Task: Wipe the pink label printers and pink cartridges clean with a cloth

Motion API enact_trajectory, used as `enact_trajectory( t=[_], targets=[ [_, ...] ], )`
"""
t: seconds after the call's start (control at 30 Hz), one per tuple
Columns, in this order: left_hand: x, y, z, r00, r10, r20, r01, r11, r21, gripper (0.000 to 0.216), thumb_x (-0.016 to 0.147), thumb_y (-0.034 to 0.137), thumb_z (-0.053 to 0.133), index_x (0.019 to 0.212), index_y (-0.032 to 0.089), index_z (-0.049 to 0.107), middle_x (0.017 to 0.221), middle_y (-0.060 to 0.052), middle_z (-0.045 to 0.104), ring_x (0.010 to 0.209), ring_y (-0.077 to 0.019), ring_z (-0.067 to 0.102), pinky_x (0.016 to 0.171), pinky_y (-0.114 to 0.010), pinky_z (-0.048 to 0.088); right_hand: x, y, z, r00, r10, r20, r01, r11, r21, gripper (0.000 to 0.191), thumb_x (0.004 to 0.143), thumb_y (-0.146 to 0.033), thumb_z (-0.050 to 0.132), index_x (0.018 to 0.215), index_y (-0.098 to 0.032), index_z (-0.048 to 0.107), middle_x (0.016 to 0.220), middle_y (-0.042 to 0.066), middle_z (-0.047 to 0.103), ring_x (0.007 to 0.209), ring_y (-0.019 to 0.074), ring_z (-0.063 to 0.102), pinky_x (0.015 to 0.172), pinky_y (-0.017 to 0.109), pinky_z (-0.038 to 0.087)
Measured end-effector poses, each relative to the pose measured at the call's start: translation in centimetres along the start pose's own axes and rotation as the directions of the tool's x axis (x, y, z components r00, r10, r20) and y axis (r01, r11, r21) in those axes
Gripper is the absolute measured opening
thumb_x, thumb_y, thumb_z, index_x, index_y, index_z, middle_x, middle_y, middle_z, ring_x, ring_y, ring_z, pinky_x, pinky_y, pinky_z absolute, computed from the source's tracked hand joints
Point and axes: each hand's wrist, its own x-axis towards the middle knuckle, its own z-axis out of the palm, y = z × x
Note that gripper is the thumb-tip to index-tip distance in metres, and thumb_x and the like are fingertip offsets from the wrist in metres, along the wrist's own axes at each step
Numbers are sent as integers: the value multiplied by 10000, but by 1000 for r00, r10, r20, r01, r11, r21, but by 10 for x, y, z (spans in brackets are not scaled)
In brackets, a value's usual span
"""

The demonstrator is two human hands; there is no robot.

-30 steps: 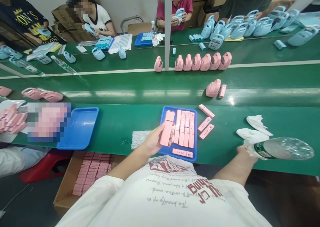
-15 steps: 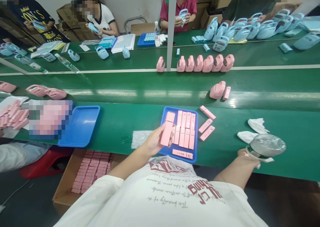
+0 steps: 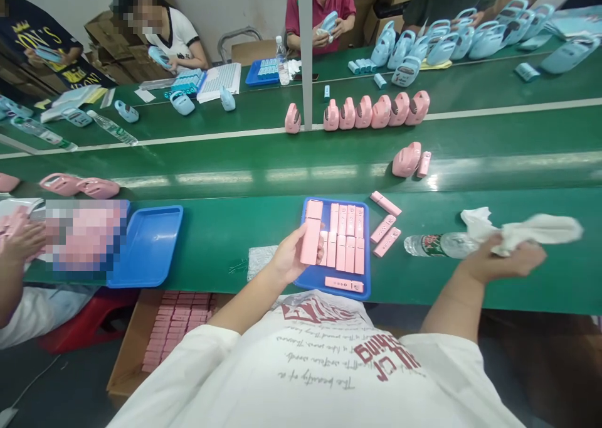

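Note:
My left hand (image 3: 288,260) is closed round a pink rectangular piece (image 3: 310,240), held over the left edge of a blue tray (image 3: 345,290) filled with several like pink pieces. My right hand (image 3: 498,262) grips a white cloth (image 3: 536,230) above the green bench at the right. A clear plastic bottle (image 3: 435,245) lies on its side on the bench just left of that hand. Three loose pink pieces (image 3: 385,222) lie right of the tray.
An empty blue tray (image 3: 148,246) sits at the left beside another person's hand (image 3: 21,243). A box of pink pieces (image 3: 172,327) stands under the bench. Pink casings (image 3: 371,111) line the green conveyor; a pink casing (image 3: 405,160) stands nearer. Other people work with blue casings (image 3: 437,45) across the belt.
My right hand put the bottle down on the bench and now holds the white cloth. My left hand keeps the pink piece in about the same place.

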Motion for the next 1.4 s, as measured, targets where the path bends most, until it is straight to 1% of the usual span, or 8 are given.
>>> enact_trajectory(
  t=[0.37,0.5,0.6,0.7,0.93,1.1,1.27,1.4],
  targets=[
    [1,1,9,999,27,41,-26,999,-30,430,888,502,464,1016,116,605,659,-16,570,481,-113,536,459,-233,412,-8,13,11,990,-96,102,106,990,-91,299,672,-568,446,607,-276,438,640,166,542,726,375,586,726,568,432],
    [-2,2,14,999,10,52,-9,1000,-26,582,903,621,339,1048,120,597,663,-25,573,478,-123,542,450,-237,407,-14,-36,-2,991,-106,-78,109,994,27,497,810,-653,332,738,-213,553,790,227,615,792,370,610,755,567,447],
    [-3,0,22,998,-20,66,22,1000,-21,663,883,688,277,1016,120,592,667,-37,581,484,-130,548,463,-245,417,-47,-99,-11,966,-209,151,167,953,253,425,862,-549,454,885,-166,638,840,181,654,859,325,633,832,517,475],
    [0,-5,26,996,-57,74,58,998,-12,734,849,745,213,970,130,596,643,-40,585,481,-136,546,466,-246,417,-93,-161,-16,767,-519,377,244,779,577,287,886,-377,513,1056,-192,651,1012,137,693,972,283,660,853,456,527],
    [3,-3,16,997,52,-55,-53,998,-21,883,837,748,52,1205,135,570,674,-58,633,561,-162,607,537,-256,456,-141,-199,-22,234,-939,251,261,309,915,331,918,-234,455,1226,-247,577,1296,83,603,1360,235,398,1156,549,269],
    [4,-2,15,999,42,-17,-41,997,64,846,821,774,108,1123,141,582,578,-6,559,348,-92,439,344,-207,314,-129,-194,-8,355,-873,334,352,456,818,294,928,-275,446,1170,-220,604,1340,113,562,1392,264,321,1149,595,235],
    [5,-4,16,994,86,-68,-81,994,76,790,821,778,194,970,116,600,514,11,506,346,-80,447,341,-187,327,-126,-203,-8,142,-973,184,345,223,912,298,922,-191,426,1161,-212,604,1244,80,639,1333,216,434,1165,510,273],
    [5,-8,16,997,72,4,-72,989,130,701,780,789,353,941,149,590,531,28,514,322,-86,436,297,-195,278,-124,-203,-6,330,-888,320,329,426,843,321,933,-217,418,1204,-216,591,1287,106,607,1347,250,416,1148,576,256]
  ],
)
